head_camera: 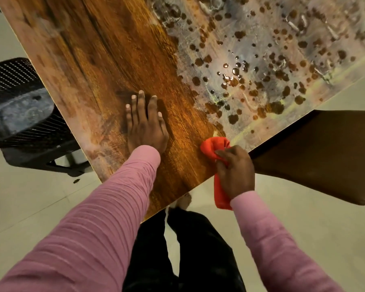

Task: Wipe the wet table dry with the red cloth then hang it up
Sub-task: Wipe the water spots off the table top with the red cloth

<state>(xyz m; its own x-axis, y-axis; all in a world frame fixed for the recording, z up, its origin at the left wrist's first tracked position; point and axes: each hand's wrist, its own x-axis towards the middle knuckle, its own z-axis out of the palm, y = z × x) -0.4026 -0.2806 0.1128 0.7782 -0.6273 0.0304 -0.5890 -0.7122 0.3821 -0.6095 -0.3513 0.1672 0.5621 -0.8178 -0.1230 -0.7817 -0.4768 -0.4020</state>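
A pale tiled floor [30, 207] lies under a wooden table [105, 51] whose top runs diagonally across my view, its near corner pointing down toward my legs. The left part of the tabletop shows plain brown grain; the right part is covered with water droplets [236, 72] and smeared wet patches that catch the light.

My left hand [145, 125] lies flat on the dry wood, palm down, fingers spread and pointing away from me, gripping nothing. My right hand [235, 169] is closed around the red cloth [214, 146] at the table's near right edge. The cloth is bunched lengthwise: its long axis runs from a rounded wad that pokes out past my fingers and sits on the tabletop, just short of the wet area, down through my fist to a tail hanging below my wrist, off the edge and over the floor. So the wad end points up and away from me toward the droplets, the tail end back toward my body.

Both my sleeves [105, 218] are pink and ribbed. A black mesh chair [19, 106] stands off the table's left side, close to its edge. A dark brown chair seat [325, 157] sits just beyond the right edge, near my cloth hand. No containers are in sight.
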